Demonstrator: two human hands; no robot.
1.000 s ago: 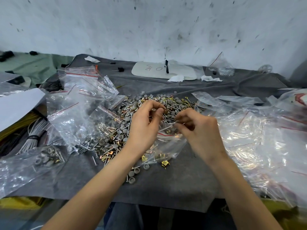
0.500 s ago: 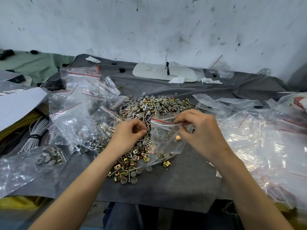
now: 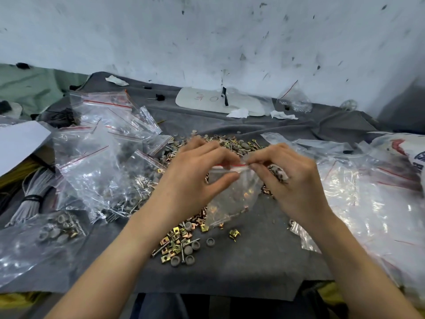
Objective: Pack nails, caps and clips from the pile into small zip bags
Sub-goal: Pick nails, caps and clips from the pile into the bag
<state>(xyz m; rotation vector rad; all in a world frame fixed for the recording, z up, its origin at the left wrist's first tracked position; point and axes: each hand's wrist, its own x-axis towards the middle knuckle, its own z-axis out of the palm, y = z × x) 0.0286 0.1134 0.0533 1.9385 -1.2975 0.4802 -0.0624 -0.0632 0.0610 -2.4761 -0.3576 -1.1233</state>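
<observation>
A small clear zip bag (image 3: 232, 199) with a red strip hangs above the grey felt, with a few brass clips and nails inside. My left hand (image 3: 193, 178) pinches its red-lined top edge from the left. My right hand (image 3: 292, 178) pinches the same edge from the right, with grey caps tucked under its curled fingers. The pile of nails, grey caps and brass clips (image 3: 181, 240) spreads beneath and behind both hands.
Clear zip bags (image 3: 101, 143) are heaped on the left, some filled with parts. More plastic bags (image 3: 368, 194) crowd the right. White cable bundles (image 3: 32, 199) lie far left. A white oval board (image 3: 207, 100) rests at the back by the wall.
My left hand rose from the pile to the bag's top and now pinches its edge beside the right hand. The bag is lifted higher and held by both hands.
</observation>
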